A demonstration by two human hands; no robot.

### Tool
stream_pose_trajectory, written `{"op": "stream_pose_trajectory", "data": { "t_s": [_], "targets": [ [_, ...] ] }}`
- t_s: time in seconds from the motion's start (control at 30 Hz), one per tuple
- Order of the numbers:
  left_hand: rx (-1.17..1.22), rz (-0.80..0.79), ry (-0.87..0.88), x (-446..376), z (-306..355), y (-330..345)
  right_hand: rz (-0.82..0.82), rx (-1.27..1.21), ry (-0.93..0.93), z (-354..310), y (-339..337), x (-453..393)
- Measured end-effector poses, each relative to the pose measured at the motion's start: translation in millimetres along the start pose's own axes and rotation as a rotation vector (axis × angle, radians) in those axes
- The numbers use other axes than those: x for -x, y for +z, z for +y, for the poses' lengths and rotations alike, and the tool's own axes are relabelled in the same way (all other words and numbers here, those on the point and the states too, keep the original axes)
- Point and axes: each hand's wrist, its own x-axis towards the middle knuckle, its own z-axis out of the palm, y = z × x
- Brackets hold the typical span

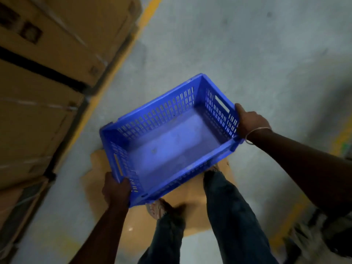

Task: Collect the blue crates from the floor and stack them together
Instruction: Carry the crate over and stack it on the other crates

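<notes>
While held clear of the grey floor (238, 44) above a cardboard sheet (192, 204), blue crate (171, 141) empty and tilted, left hand (116, 191) curled tight round the near-left end rim, right hand (249, 121) clamped likewise on the far-right end rim.

Legible markings: none.
Cardboard cartons (47, 77), stacked at the left: dark printed squares and a small corner mark on their faces, too blurred to read. Blue crate (171, 141): no lettering can be made out on its walls or base.
</notes>
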Motion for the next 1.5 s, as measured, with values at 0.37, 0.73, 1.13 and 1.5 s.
{"op": "stream_pose_trajectory", "data": {
  "t_s": [0.37,0.73,1.13,1.5],
  "targets": [
    [0.048,-0.12,0.364,97,194,-136,0.255,-0.258,0.161,119,-201,155],
    [0.127,-0.161,0.682,151,469,-164,0.427,-0.438,0.283,193,-342,141],
    [-0.052,-0.239,0.964,101,781,-150,0.412,-0.416,0.443,210,-516,69],
    [-0.08,-0.253,1.212,149,1031,-98,0.585,-0.545,0.616,287,-621,0]
  ]
}}
